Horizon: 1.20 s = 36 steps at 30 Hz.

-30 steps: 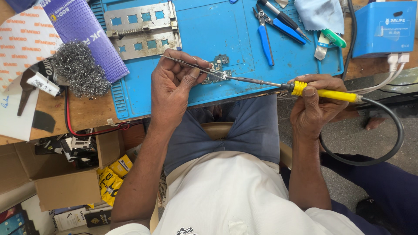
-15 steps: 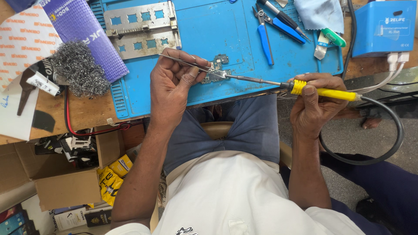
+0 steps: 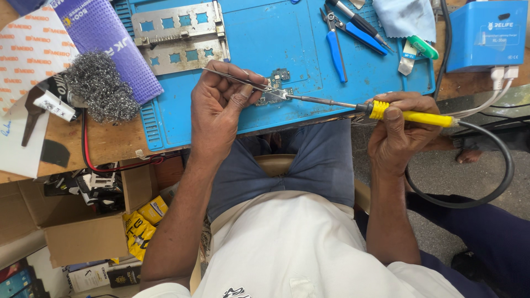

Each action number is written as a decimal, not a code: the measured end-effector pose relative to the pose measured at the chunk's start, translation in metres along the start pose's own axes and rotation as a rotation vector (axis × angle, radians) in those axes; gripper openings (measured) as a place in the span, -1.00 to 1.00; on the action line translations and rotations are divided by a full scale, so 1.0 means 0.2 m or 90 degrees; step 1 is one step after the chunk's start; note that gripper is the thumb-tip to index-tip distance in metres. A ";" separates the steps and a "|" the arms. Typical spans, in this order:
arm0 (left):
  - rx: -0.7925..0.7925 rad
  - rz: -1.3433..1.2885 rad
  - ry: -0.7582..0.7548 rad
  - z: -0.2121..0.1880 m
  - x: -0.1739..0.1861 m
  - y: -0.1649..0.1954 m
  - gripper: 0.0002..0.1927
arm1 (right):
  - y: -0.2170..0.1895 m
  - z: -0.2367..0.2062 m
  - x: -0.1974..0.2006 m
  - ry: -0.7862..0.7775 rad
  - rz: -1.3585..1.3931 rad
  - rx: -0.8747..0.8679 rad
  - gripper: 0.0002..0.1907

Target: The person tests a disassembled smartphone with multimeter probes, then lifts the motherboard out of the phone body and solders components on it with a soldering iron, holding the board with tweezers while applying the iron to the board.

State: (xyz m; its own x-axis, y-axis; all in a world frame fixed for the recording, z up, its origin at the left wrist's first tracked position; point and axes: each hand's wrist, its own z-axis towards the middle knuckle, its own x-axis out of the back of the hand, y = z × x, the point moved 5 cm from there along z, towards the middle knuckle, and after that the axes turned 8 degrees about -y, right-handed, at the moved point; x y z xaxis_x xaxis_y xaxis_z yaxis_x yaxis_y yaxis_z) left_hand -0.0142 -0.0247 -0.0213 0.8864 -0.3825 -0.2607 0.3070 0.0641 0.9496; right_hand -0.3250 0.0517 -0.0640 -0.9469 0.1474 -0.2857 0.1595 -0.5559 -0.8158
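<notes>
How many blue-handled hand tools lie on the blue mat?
2: blue-handled pliers at the mat's upper middle, and a blue-handled driver just right of them, crossing. Others may lie beyond the top edge.

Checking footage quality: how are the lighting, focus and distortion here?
Head view: even daylight, soft shadows; left hand, right hand, soldering iron and small circuit board sharp; faint glare on the metal fixture; mild wide-angle bending at edges.

soldering iron (image 3: pixel 353 105) tip nudged leftward, closer to circuit board (image 3: pixel 274 91)
</notes>
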 end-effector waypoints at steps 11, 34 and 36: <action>0.017 -0.011 -0.005 0.02 -0.01 0.00 -0.84 | 0.00 0.00 0.01 -0.002 0.002 0.008 -0.79; 0.012 -0.025 0.015 0.02 -0.01 0.01 -0.84 | 0.00 0.00 0.00 0.007 -0.009 0.005 -0.77; -0.006 -0.039 0.030 0.02 -0.01 0.02 -0.85 | 0.00 0.00 0.00 0.006 -0.013 0.008 -0.77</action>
State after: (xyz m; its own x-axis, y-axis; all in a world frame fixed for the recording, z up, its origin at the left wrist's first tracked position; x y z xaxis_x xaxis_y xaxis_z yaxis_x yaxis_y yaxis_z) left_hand -0.0155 -0.0271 -0.0160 0.8814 -0.3416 -0.3262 0.3637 0.0503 0.9301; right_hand -0.3253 0.0515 -0.0627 -0.9473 0.1670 -0.2734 0.1360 -0.5630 -0.8152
